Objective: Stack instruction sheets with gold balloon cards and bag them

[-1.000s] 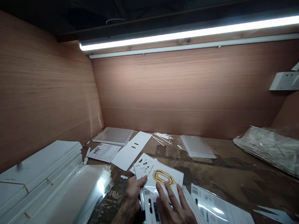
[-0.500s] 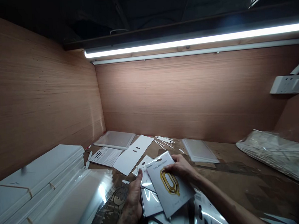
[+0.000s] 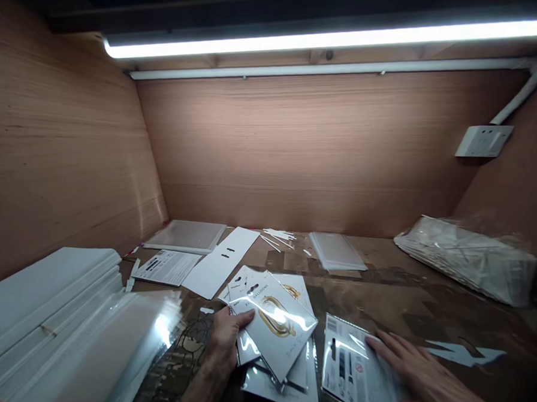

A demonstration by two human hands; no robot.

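My left hand [image 3: 225, 333] pinches a fanned bunch of foil balloon packets [image 3: 287, 323] by their left edge, thumb on top. The front card carries a gold letter balloon picture and a clear, glossy cover. Under the bunch, more packets [image 3: 308, 397] lie on the bench. To the right, my right hand [image 3: 405, 362] lies with stretched fingers over the upper right part of another packet [image 3: 344, 365]. That packet shows its printed back with a barcode and a hang slot. The right thumb is hidden and the hand is slightly blurred.
At left rise stacks of white cards [image 3: 52, 278] and clear sleeves [image 3: 136, 346]. Behind lie a slotted white card [image 3: 224, 257], a printed card [image 3: 166, 267], white strips [image 3: 279, 236] and clear sleeve piles [image 3: 336, 251]. A plastic-wrapped bundle [image 3: 470, 262] sits right. Wooden walls enclose the bench.
My right hand has left the gold-letter packet and moved right and down onto the back-up packet. My left hand has shifted from the bunch's side to a thumb-on-top hold. The view has shifted.
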